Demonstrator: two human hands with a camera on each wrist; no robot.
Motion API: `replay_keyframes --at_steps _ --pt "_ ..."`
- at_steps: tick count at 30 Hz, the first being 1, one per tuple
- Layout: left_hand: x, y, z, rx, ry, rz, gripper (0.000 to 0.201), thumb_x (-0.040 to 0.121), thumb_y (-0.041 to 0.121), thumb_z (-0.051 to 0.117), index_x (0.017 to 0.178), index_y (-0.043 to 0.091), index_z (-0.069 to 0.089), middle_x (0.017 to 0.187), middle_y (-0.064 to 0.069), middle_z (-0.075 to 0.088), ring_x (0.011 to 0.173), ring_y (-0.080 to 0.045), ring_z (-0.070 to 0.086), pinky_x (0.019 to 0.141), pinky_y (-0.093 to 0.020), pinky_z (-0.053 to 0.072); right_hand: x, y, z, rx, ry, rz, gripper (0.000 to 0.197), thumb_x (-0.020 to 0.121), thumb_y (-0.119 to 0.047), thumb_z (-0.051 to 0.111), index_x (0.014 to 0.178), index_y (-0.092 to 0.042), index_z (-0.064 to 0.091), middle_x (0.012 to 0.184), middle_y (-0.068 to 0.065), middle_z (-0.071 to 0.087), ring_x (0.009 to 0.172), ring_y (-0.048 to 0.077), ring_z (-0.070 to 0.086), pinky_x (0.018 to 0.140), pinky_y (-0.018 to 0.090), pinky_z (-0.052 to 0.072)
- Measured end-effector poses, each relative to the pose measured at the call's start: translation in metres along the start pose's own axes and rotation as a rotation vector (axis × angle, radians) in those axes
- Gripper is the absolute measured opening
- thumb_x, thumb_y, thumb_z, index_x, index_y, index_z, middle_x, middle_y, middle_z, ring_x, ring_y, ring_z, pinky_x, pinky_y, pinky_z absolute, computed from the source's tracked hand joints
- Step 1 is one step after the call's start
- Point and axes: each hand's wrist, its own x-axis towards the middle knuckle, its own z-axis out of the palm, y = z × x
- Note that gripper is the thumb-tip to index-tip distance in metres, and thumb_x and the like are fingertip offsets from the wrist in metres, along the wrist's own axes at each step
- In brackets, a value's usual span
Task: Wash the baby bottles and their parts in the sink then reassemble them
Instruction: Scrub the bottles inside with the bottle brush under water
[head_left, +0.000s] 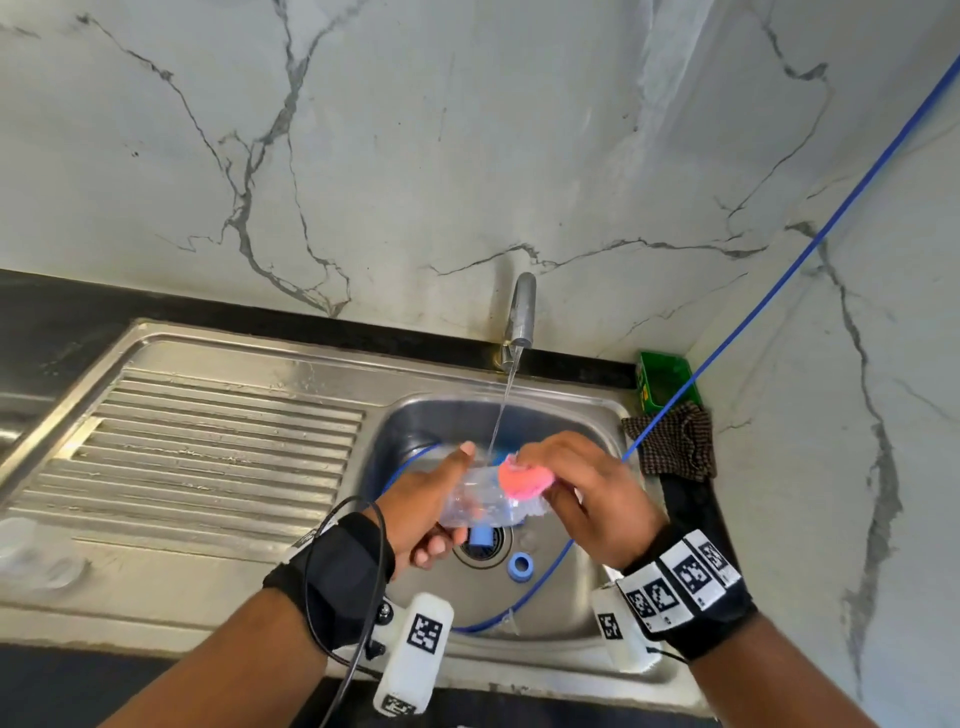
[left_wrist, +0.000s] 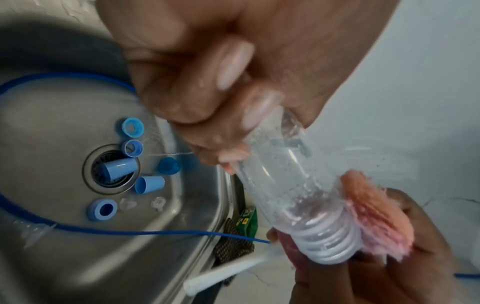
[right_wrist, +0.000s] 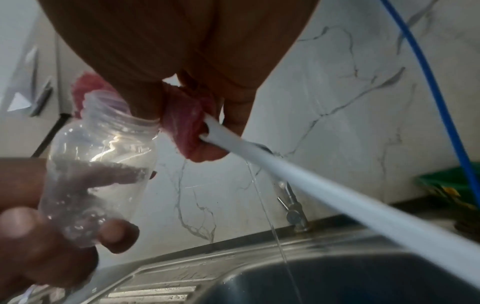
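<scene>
Over the sink basin (head_left: 415, 431) my left hand (head_left: 421, 509) grips a clear baby bottle (head_left: 480, 501) (left_wrist: 291, 185) (right_wrist: 101, 164) by its base, lying nearly level with its threaded mouth toward my right hand (head_left: 587, 493). That hand holds a bottle brush with a pink head (head_left: 524, 478) (left_wrist: 374, 218) (right_wrist: 187, 123) pressed against the bottle's neck; its white handle (right_wrist: 311, 181) (left_wrist: 223, 275) sticks out behind. Water runs from the tap (head_left: 521, 312) onto the bottle. Several blue caps and rings (left_wrist: 130, 164) (head_left: 521, 566) and clear teats (left_wrist: 158, 202) lie around the drain (left_wrist: 103, 170).
A ridged steel draining board (head_left: 208, 452) lies left of the basin, with clear parts (head_left: 31, 551) at its near left edge. A green box (head_left: 665, 384) and a checked cloth (head_left: 675, 447) sit at the right corner. A blue cable (head_left: 779, 275) loops through the basin.
</scene>
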Motion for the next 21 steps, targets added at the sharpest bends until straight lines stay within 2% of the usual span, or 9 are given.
replay_keyframes --at_steps 2,5,7,9,11,12,14,18,21 --pt "0.002 -0.004 0.0 -0.008 0.012 -0.042 0.069 0.091 0.075 0.042 0.092 0.01 0.063 0.058 -0.006 0.051 0.037 -0.011 0.03 0.04 -0.016 0.019 -0.002 0.003 0.002 0.005 -0.01 -0.028 0.053 0.088 0.001 0.06 0.127 -0.035 0.058 0.112 0.001 0.061 0.101 0.015 0.062 0.088 0.025 0.051" --pt "0.006 -0.005 -0.005 -0.046 0.103 -0.005 0.073 0.09 0.075 0.043 0.096 0.006 0.067 0.058 -0.005 0.049 0.038 -0.012 0.031 0.041 -0.018 0.02 -0.003 0.011 0.005 0.064 0.048 0.101 0.047 0.097 -0.01 0.062 0.138 -0.032 0.056 0.12 -0.004 0.064 0.109 0.011 0.06 0.094 0.032 0.05" --pt "0.007 -0.005 -0.011 -0.065 0.177 0.026 0.071 0.093 0.071 0.041 0.1 0.006 0.068 0.058 -0.004 0.049 0.038 -0.012 0.032 0.041 -0.018 0.021 -0.006 0.018 0.005 0.094 0.078 0.198 0.048 0.102 -0.013 0.058 0.145 -0.031 0.05 0.13 -0.008 0.062 0.12 0.008 0.057 0.103 0.031 0.046" --pt "0.006 -0.005 -0.015 -0.081 0.215 0.044 0.07 0.095 0.069 0.04 0.1 0.005 0.067 0.057 -0.004 0.049 0.038 -0.012 0.033 0.04 -0.017 0.022 -0.009 0.018 0.002 0.117 0.105 0.281 0.047 0.103 -0.019 0.057 0.146 -0.032 0.046 0.135 -0.011 0.06 0.126 0.007 0.056 0.107 0.027 0.044" --pt "0.005 -0.006 -0.015 -0.109 0.22 0.054 0.071 0.096 0.068 0.04 0.1 0.002 0.066 0.056 -0.004 0.05 0.038 -0.012 0.033 0.039 -0.017 0.022 -0.009 0.011 0.0 0.073 0.133 0.334 0.039 0.1 -0.03 0.058 0.137 -0.037 0.048 0.126 -0.016 0.064 0.117 0.001 0.06 0.097 0.014 0.045" --pt "0.005 -0.006 -0.014 -0.127 0.22 0.057 0.07 0.096 0.067 0.039 0.098 0.002 0.065 0.056 -0.004 0.049 0.037 -0.012 0.034 0.039 -0.016 0.022 -0.008 0.006 0.0 0.032 0.132 0.336 0.035 0.097 -0.036 0.057 0.132 -0.038 0.05 0.118 -0.017 0.065 0.11 0.002 0.062 0.091 0.012 0.046" --pt "0.004 -0.006 -0.011 -0.16 0.219 0.067 0.069 0.097 0.066 0.039 0.097 0.002 0.063 0.055 -0.004 0.049 0.037 -0.012 0.034 0.038 -0.016 0.022 -0.005 -0.003 0.004 -0.05 0.089 0.286 0.029 0.094 -0.04 0.054 0.123 -0.039 0.054 0.112 -0.016 0.066 0.104 0.006 0.064 0.086 0.019 0.05" --pt "0.004 -0.005 -0.014 -0.187 0.245 0.093 0.069 0.099 0.063 0.036 0.099 -0.001 0.064 0.053 -0.005 0.046 0.036 -0.013 0.034 0.038 -0.016 0.022 -0.001 -0.009 0.011 -0.014 0.003 0.145 0.028 0.094 -0.017 0.062 0.118 -0.031 0.063 0.113 -0.014 0.064 0.104 0.008 0.062 0.089 0.031 0.052" --pt "0.004 -0.002 -0.016 -0.133 0.266 0.112 0.063 0.1 0.061 0.037 0.09 0.005 0.064 0.053 -0.006 0.047 0.035 -0.014 0.035 0.037 -0.016 0.023 0.001 -0.012 0.012 0.066 -0.047 0.085 0.032 0.093 -0.004 0.061 0.12 -0.02 0.065 0.118 -0.007 0.057 0.107 0.008 0.059 0.092 0.023 0.048"
